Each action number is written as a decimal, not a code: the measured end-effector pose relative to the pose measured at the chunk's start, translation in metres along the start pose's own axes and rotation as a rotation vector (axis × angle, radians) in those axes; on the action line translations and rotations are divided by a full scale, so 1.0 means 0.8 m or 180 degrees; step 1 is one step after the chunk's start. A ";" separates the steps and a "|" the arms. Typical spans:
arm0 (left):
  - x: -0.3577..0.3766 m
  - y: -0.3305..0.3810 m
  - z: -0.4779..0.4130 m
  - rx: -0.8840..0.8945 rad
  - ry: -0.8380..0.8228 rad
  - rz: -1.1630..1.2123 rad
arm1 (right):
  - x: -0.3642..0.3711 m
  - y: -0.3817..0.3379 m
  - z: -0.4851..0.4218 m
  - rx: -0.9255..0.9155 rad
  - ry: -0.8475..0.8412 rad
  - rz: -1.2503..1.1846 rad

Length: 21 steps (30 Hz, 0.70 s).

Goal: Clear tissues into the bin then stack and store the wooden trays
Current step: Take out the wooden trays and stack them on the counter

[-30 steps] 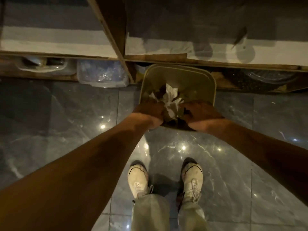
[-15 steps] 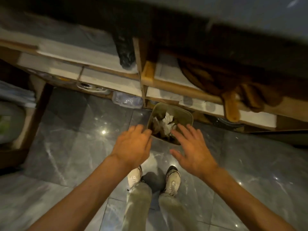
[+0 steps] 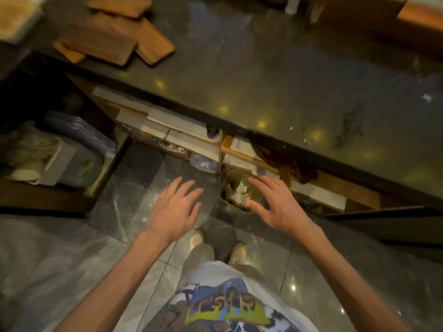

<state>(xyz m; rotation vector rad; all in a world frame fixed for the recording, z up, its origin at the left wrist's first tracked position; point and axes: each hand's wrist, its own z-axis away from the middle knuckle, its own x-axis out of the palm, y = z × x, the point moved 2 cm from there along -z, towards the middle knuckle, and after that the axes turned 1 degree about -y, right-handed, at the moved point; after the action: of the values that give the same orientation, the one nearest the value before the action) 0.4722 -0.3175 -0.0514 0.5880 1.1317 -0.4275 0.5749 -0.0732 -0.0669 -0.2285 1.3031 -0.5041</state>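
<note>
Tissues (image 3: pixel 237 190) sit crumpled in the bin (image 3: pixel 221 196) under the counter (image 3: pixel 263 80).
Left hand (image 3: pixel 175 207) and right hand (image 3: pixel 278 204) hover spread and empty, apparently freed for the wooden trays (image 3: pixel 107 41) lying loosely overlapped on the counter.

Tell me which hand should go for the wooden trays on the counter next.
Probably the left hand: open, empty, on the same side as the trays. The right hand, also empty, hovers by the bin, farther off.

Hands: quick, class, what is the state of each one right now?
Left hand: open, fingers spread, holding nothing.
Right hand: open, fingers spread, holding nothing.
</note>
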 end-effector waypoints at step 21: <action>-0.218 -0.258 0.024 -0.0454 0.0932 0.0136 | -0.089 -0.303 -0.189 -0.0632 0.0368 0.0064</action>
<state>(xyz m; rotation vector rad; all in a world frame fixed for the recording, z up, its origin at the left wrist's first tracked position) 0.2980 -0.4848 0.0713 0.5599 1.4138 -0.2251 0.3629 -0.2324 0.0608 -0.3552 1.4684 -0.3751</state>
